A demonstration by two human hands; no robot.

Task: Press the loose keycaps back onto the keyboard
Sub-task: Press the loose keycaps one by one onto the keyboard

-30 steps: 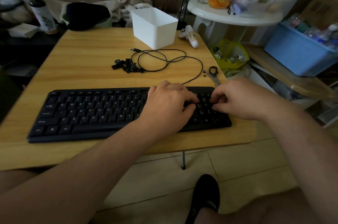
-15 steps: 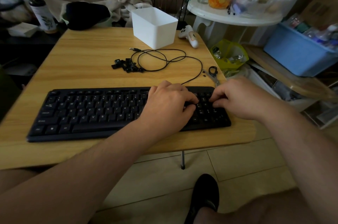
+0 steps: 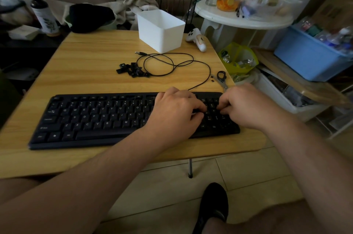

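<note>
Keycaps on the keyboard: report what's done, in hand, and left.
Done: the letter keys on the keyboard look filled in. In hand: left hand and right hand work with curled fingers at its right end; whether either holds a cap is hidden. Left: a pile of loose keycaps lies beside the cable.

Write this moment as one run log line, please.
left hand, right hand: on keyboard right end | loose keycaps: piled behind

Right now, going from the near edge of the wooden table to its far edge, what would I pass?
keyboard with both hands on it → pile of loose keycaps → white box
</note>
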